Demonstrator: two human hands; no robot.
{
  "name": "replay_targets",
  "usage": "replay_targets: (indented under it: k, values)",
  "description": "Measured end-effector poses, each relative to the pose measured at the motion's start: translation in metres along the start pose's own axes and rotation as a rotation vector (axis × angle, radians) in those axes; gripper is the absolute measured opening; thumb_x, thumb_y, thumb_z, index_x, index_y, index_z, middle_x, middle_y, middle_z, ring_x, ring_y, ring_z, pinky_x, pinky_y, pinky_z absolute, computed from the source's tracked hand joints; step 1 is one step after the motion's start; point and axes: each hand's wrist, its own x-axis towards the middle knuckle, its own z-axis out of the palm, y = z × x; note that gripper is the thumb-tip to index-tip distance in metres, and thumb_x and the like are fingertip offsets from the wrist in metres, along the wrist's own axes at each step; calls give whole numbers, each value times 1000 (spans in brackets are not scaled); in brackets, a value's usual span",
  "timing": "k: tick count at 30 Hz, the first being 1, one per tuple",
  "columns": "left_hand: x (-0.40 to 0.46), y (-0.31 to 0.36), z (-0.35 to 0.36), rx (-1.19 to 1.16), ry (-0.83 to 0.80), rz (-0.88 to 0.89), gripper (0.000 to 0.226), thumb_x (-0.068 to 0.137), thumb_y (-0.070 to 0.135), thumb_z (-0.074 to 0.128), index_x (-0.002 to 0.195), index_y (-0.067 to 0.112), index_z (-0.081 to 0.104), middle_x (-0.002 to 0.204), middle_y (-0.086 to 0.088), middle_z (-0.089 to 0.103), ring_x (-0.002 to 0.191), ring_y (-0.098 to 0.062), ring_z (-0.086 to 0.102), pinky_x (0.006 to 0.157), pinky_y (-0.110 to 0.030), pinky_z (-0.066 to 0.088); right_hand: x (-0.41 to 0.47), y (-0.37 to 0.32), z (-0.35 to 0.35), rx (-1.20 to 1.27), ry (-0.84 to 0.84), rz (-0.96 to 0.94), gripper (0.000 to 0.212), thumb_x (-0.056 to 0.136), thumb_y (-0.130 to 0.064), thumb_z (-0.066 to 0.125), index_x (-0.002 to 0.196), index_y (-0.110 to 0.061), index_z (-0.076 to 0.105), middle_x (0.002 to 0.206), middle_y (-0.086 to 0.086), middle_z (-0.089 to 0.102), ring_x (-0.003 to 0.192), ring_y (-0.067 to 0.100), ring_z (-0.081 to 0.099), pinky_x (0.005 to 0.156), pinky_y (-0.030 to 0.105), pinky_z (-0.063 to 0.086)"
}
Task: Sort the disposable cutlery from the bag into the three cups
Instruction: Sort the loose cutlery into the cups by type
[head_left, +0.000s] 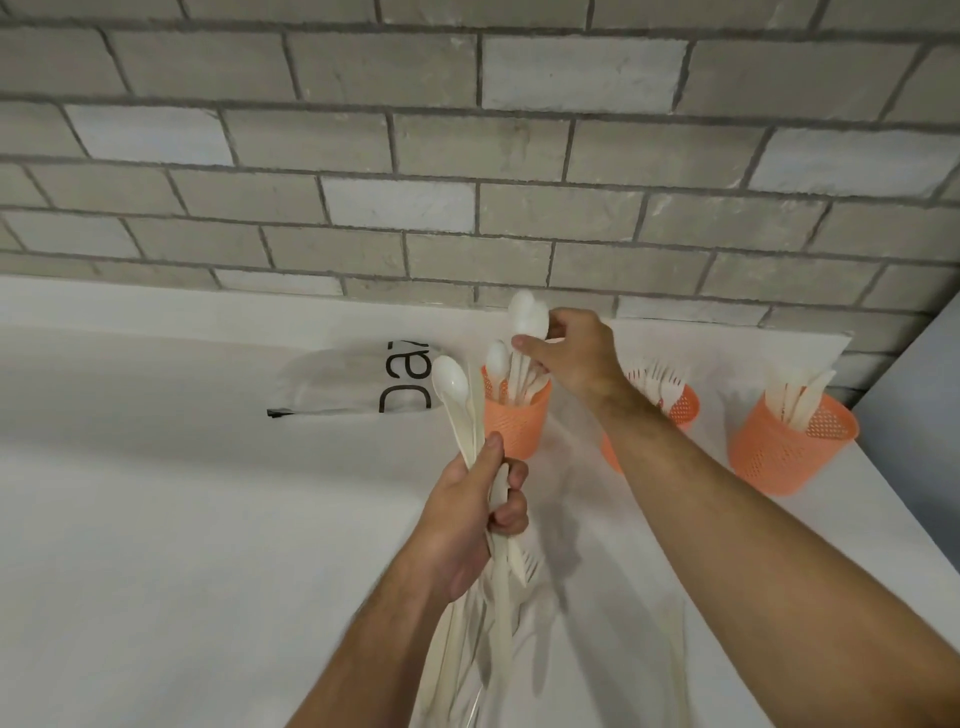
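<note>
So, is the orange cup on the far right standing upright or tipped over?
Upright. The right cup stands on its base on the white table, with knives sticking up from its open top.

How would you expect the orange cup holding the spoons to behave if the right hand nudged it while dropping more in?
The spoon cup is perforated plastic, so probably light and easy to slide on the smooth white table. Its spoons stand well above the rim, so it may be top-heavy and tip. The right hand pinches spoons directly above it, so a gentle release seems wise.

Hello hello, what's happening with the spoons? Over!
Left hand grips mixed cutlery bundle. Right hand pinches spoons over left cup. Nothing blocking.
</note>
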Motion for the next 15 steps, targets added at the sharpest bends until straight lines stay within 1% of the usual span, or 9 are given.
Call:
replay_targets:
  k: [2, 3, 4, 6, 8, 9, 11, 13, 15]
  values:
    - [3, 2, 0, -19, 5, 9, 22, 106, 30, 37, 97, 11, 41, 71, -3, 45, 44, -11, 26, 48, -25, 22, -11, 1, -10, -57, 74, -5, 43, 84, -27, 79, 121, -11, 65, 107, -3, 62, 98, 13, 60, 69, 10, 40]
    - [5, 3, 1, -31, 13, 8, 21, 106, 30, 37, 96, 11, 41, 71, -3, 45, 43, -11, 27, 48, -25, 21, -22, 0, -18, -68, 99, -21, 37, 86, -24, 77, 119, -12, 65, 106, -5, 62, 98, 11, 59, 68, 11, 38]
    - [7, 3, 1, -47, 22, 5, 20, 106, 29, 38, 97, 11, 40, 71, -3, 45, 43, -11, 28, 48, -25, 22, -36, -1, -26, -63, 84, -30, 25, 87, -21, 74, 111, -15, 67, 99, -8, 63, 92, 8, 60, 67, 13, 39]
    - [12, 1, 3, -85, 40, 6, 16, 105, 27, 40, 98, 13, 41, 72, -4, 45, 43, -11, 30, 46, -24, 23, -71, 0, -40, -34, -93, -1, 7, 85, -17, 75, 88, -22, 72, 78, -13, 68, 72, -3, 61, 65, 16, 41]
    - [17, -2, 8, -101, 64, 11, 14, 104, 27, 43, 101, 14, 44, 73, -4, 47, 45, -11, 33, 45, -23, 25, -107, 2, -46, -5, -318, 50, 11, 79, -16, 81, 75, -20, 72, 66, -13, 69, 61, -6, 59, 66, 17, 44]
    - [20, -4, 12, -93, 79, 11, 15, 103, 29, 45, 102, 14, 46, 73, -4, 48, 46, -12, 34, 45, -24, 28, -123, 3, -47, 25, -376, 86, 13, 76, -17, 85, 74, -18, 72, 64, -14, 68, 60, -5, 59, 65, 16, 44]
    - [23, -8, 21, -91, 105, 2, 15, 101, 30, 49, 99, 15, 47, 74, -3, 48, 49, -14, 36, 50, -27, 34, -145, 7, -47, 25, -385, 154, 24, 69, -21, 90, 78, -12, 70, 63, -15, 65, 60, 0, 57, 60, 13, 44]
    - [26, -11, 30, -134, 104, 0, 11, 100, 27, 51, 99, 17, 47, 74, -4, 48, 50, -15, 37, 54, -30, 35, -156, 16, -48, -60, -355, 206, 37, 62, -29, 93, 84, -14, 67, 67, -11, 64, 59, 3, 56, 55, 15, 43]
    - [27, -13, 39, -164, 77, 9, 9, 101, 25, 50, 103, 17, 45, 73, -4, 48, 52, -16, 41, 54, -31, 36, -161, 26, -52, -112, -364, 239, 40, 62, -28, 92, 87, -17, 63, 68, -6, 66, 54, 3, 56, 51, 17, 42]
